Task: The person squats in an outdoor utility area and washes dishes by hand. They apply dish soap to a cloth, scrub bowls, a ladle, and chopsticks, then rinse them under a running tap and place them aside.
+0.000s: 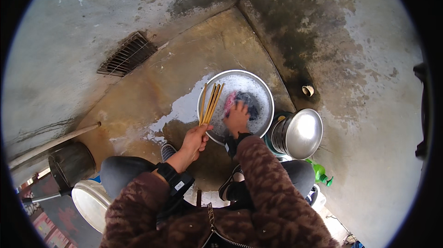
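Observation:
My left hand (193, 142) grips several wooden chopsticks (213, 101) by their lower ends. Their upper ends fan out over the left side of a round metal basin (270, 101) on the wet floor. Inside the basin is water with suds. My right hand (238, 119) reaches into it, fingers spread over a wet cloth, part dark (252, 102) and part pink (229, 102). My fingertips meet the cloth and seem not to be closed around it.
Right of the basin, stacked metal bowls (304, 133) lean on their side. Behind them stands a green pump bottle (320, 173). A floor-level drain grate (128, 54) and a pipe end (307, 91) are in the walls. At left are a dark bucket (72, 161) and a pale lid (90, 203).

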### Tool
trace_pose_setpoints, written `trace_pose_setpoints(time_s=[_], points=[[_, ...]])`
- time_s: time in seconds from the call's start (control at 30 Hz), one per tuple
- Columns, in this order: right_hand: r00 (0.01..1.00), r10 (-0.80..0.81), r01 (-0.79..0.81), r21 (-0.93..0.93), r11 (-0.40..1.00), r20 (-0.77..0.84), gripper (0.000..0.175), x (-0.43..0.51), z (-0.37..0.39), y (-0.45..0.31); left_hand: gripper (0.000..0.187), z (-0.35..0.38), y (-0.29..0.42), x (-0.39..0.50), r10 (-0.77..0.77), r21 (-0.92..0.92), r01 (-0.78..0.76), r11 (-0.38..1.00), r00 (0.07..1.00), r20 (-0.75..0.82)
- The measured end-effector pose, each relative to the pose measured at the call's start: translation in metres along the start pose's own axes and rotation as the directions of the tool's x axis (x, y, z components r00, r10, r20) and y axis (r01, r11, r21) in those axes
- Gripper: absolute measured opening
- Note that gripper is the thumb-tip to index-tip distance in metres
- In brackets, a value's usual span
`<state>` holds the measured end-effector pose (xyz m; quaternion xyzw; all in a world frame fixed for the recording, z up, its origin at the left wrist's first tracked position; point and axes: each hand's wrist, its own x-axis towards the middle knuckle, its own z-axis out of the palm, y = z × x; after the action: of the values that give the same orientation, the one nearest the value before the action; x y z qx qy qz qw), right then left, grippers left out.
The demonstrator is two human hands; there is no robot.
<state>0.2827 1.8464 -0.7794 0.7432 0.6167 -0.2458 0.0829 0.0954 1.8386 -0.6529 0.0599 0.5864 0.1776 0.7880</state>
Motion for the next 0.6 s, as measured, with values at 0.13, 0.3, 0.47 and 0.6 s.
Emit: trace_pose_setpoints(time_s=[0.13, 0.3, 0.47, 0.6], points=[[0.983, -0.109, 0.111, 0.011, 0.994, -0.146, 0.053, 0.008, 0.009, 0.010, 0.020, 0.005, -0.001, 0.008, 0.057, 0.106, -0.050, 0.993, 0.996, -0.062], [0.998, 0.039, -0.049, 0.217, 0.975, 0.051, 0.052, 0.009, 0.012, 0.017, 0.014, 0.011, -0.010, 0.012, 0.130, 0.194, -0.106, 0.975, 0.985, -0.114], [0.892, 0.239, -0.388, 0.921, -0.026, 0.383, 0.044, -0.002, -0.049, 0.036, 0.013, 0.016, -0.028, 0.018, 0.234, 0.259, -0.188, 0.948, 0.958, -0.163], [0.915, -0.157, -0.382, 0.923, -0.049, 0.371, 0.042, -0.051, -0.117, 0.044, 0.012, 0.028, -0.027, 0.022, 0.406, 0.285, -0.354, 0.891, 0.902, -0.147]])
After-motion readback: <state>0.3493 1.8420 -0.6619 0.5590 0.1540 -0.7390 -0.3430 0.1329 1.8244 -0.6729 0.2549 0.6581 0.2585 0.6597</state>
